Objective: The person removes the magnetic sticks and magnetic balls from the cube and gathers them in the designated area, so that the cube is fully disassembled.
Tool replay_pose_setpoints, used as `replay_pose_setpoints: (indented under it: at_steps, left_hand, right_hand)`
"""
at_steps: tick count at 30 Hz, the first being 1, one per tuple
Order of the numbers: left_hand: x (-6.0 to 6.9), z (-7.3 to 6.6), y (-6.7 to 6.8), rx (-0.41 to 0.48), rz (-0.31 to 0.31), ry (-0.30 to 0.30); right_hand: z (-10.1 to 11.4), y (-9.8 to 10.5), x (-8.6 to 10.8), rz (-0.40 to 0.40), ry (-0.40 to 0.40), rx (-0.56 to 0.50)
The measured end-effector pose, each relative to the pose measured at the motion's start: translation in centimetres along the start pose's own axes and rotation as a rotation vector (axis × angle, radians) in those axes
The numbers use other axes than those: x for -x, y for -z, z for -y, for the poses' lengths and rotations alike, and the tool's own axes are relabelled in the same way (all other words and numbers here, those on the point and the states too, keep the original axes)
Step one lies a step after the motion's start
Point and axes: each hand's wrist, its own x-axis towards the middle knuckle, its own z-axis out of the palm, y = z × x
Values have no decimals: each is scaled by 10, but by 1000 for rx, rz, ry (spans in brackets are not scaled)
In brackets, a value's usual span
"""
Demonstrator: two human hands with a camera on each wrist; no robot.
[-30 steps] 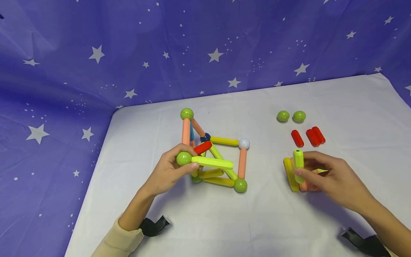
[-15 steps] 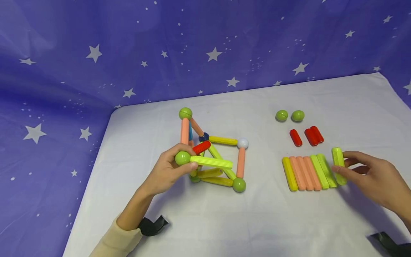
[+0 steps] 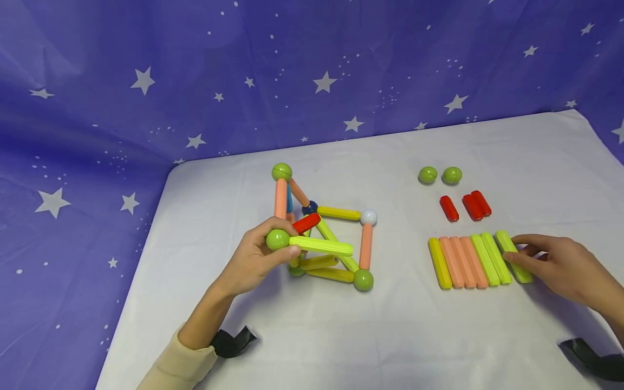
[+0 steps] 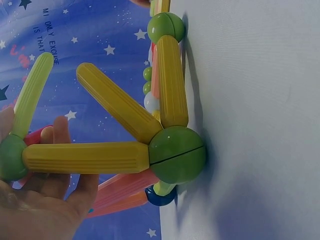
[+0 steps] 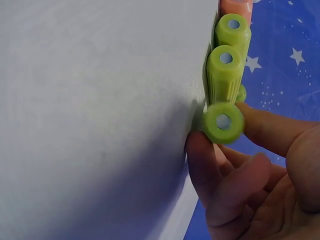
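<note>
A frame of magnetic rods and balls stands at the middle left of the table. My left hand (image 3: 260, 260) grips it at an upper green ball (image 3: 278, 239), the thumb against a yellow-green rod (image 3: 322, 246) that sticks out to the right. In the left wrist view, a yellow rod (image 4: 87, 158) runs from that held ball down to a lower green ball (image 4: 177, 155). My right hand (image 3: 565, 268) pinches another yellow-green rod (image 3: 514, 257) between thumb and fingers, at the right end of a row of rods. Its round end with a grey magnet faces the right wrist camera.
The row holds a yellow rod (image 3: 440, 264), salmon rods (image 3: 463, 262) and yellow-green rods (image 3: 489, 260) lying side by side. Behind it lie short red rods (image 3: 449, 208) and two green balls (image 3: 428, 174). A blue star-patterned cloth (image 3: 312, 70) hangs behind the white table (image 3: 390, 330).
My right hand has moved right, from above the row to its right end, and lowered the yellow-green rod beside the others. The left hand has stayed in place on the frame.
</note>
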Motion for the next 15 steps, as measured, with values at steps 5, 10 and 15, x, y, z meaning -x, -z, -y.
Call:
replay_pose_setpoints:
  at_steps: [5,10,15]
  left_hand:
    - [0,0,0,1,3,-2]
    - [0,-1,0,4,-1,0]
    - [0,0,0,8,-1,0]
  right_hand:
    - [3,0,2,27,-14,-16]
    - [6,0,2,44,-22,-30]
    - [9,-1,4,46,-23,-41]
